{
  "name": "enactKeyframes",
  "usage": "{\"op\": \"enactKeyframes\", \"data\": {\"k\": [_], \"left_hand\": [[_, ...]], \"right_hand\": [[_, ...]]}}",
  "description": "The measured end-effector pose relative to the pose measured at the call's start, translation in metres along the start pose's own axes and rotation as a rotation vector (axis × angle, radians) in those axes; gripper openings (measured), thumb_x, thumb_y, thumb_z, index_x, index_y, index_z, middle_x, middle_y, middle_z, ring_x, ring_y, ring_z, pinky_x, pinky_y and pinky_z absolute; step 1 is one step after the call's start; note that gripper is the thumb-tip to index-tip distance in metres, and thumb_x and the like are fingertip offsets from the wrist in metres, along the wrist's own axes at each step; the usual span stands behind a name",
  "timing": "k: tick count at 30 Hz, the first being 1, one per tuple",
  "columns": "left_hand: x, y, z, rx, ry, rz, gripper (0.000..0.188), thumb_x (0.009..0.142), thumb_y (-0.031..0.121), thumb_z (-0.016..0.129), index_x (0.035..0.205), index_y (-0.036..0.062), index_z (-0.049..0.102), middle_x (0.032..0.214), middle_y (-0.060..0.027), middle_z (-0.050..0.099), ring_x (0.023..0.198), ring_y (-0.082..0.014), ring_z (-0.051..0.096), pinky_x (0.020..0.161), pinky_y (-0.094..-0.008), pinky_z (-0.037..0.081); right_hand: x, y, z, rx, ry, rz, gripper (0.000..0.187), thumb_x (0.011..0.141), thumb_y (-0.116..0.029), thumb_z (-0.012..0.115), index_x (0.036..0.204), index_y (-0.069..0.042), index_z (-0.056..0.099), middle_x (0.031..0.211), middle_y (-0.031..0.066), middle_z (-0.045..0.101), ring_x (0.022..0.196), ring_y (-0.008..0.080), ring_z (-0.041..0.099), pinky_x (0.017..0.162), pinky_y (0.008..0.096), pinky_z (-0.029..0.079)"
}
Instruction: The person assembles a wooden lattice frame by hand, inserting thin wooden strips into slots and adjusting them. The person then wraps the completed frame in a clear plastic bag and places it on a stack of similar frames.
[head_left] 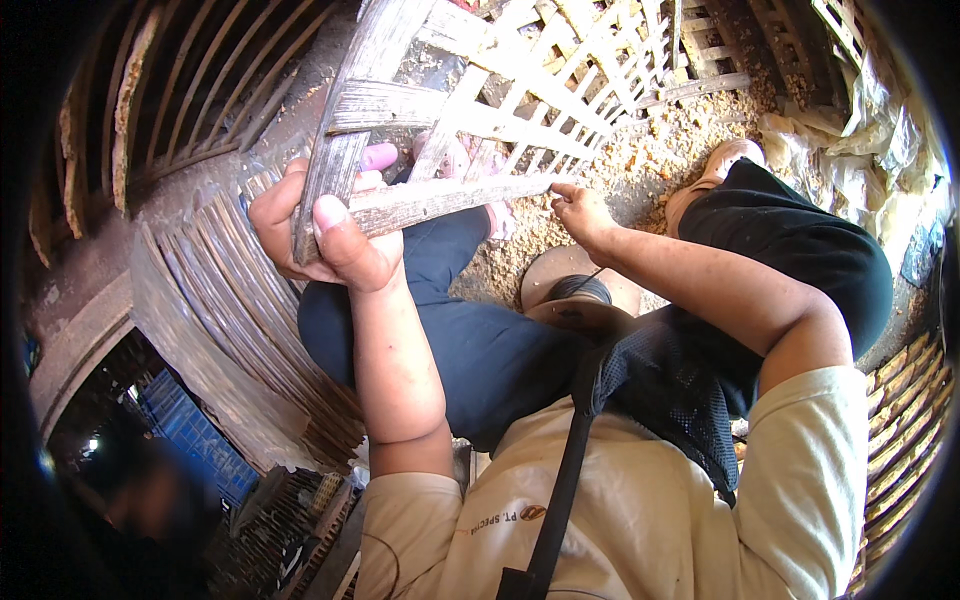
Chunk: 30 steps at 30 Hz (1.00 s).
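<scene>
A weathered wooden slat lattice [392, 104] stands tilted before me, its crossed strips fanning away to the upper right. My left hand [355, 245] is wrapped round its near-left corner, thumb pressed on the meeting slats. A pink cover [380, 157] shows at a fingertip there. At the right end of the near slat, my right hand [588, 217] is closed in a pinch; what lies between the fingertips is too small to make out. Below that hand, between my legs, sits a spool [542, 268] wound with dark wire [582, 289]. A thin dark strand rises from it toward my right wrist.
Wood shavings [690, 130] cover the ground ahead. Stacked curved strips [225, 270] stand at my left, beside slatted frames [190, 90]. Crumpled clear plastic [880, 150] lies at the right, above another slatted piece [910, 420]. A blue crate [190, 425] is at lower left, near a blurred person.
</scene>
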<state>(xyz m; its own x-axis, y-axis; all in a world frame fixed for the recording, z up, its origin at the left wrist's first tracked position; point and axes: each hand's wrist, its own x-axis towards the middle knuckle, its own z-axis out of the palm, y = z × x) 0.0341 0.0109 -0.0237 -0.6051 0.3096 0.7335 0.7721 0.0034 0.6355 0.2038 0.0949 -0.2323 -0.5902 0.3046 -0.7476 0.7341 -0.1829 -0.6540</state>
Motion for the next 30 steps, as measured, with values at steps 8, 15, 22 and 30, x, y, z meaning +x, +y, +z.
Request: {"op": "enactKeyframes", "data": {"k": [8, 15, 22, 30], "left_hand": [[0.0, -0.004, -0.005, 0.036, -0.026, 0.053, 0.027, 0.086, 0.023, 0.05, 0.087, -0.0038, 0.045, 0.065, -0.0173, 0.059, 0.055, -0.0213, 0.059, 0.057, -0.0331, 0.05], [-0.003, 0.003, 0.002, 0.07, 0.054, 0.073, 0.031, 0.084, 0.029, 0.05, 0.079, -0.0018, 0.047, 0.066, -0.0123, 0.054, 0.058, -0.0178, 0.054, 0.05, -0.0301, 0.046], [-0.005, 0.004, -0.002, 0.082, 0.025, 0.05, 0.03, 0.084, 0.027, 0.051, 0.083, -0.0032, 0.047, 0.067, -0.0139, 0.055, 0.059, -0.0191, 0.056, 0.054, -0.0326, 0.048], [-0.008, 0.002, -0.008, -0.016, -0.04, 0.099, 0.026, 0.087, 0.019, 0.053, 0.088, -0.0058, 0.047, 0.065, -0.0154, 0.057, 0.058, -0.0193, 0.058, 0.054, -0.0318, 0.05]], "right_hand": [[-0.016, -0.023, 0.005, -0.298, 0.372, -0.531, 0.034, 0.082, -0.004, 0.051, 0.113, -0.004, 0.065, 0.09, 0.0189, 0.069, 0.086, 0.0333, 0.067, 0.079, 0.0394, 0.052], [0.007, -0.033, -0.029, -1.045, 0.049, -0.683, 0.026, 0.083, -0.006, 0.049, 0.107, -0.008, 0.061, 0.089, 0.0158, 0.067, 0.085, 0.0336, 0.066, 0.077, 0.0446, 0.052], [0.012, -0.042, -0.017, -0.798, -0.094, -0.561, 0.018, 0.084, -0.013, 0.052, 0.097, -0.003, 0.061, 0.082, 0.0185, 0.067, 0.078, 0.0351, 0.067, 0.069, 0.0464, 0.053], [0.016, -0.035, -0.048, -1.194, -0.203, -0.658, 0.038, 0.081, -0.006, 0.054, 0.118, -0.014, 0.052, 0.074, 0.0143, 0.066, 0.069, 0.0298, 0.067, 0.058, 0.0432, 0.052]]}}
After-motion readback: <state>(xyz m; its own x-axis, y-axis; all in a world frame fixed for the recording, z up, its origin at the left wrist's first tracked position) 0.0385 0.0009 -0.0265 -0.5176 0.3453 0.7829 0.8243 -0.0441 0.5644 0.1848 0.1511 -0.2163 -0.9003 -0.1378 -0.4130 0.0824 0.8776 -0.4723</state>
